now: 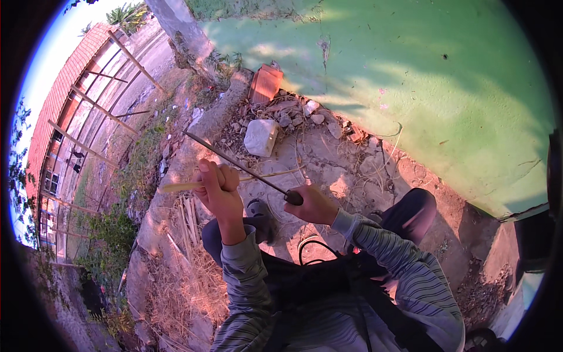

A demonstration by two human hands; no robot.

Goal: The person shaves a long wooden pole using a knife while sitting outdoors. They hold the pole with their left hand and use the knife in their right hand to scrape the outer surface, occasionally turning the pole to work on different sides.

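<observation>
At the centre of the frame, the left hand (220, 185) holds a pale strip (177, 187); its grip is clenched around the strip, with the thumb pointing toward the upper edge. The strip lies nearly level, one end to the left of the fist, the thinner end to the right. Right of centre, the right hand (315, 205) grasps a knife (243, 168) by its dark handle; this grip is closed. The blade slants toward the upper left and crosses the strip just right of the left fist; contact between blade and strip cannot be determined.

Above the hands, a white block (260, 138) rests on the ground, near stones (285, 120) and an orange brick (265, 84). A green wall (399, 64) occupies the upper right. At lower left, cut strips (189, 218) lie beside straw (182, 287). A dark shoe (264, 222) stands below the left hand's right side.
</observation>
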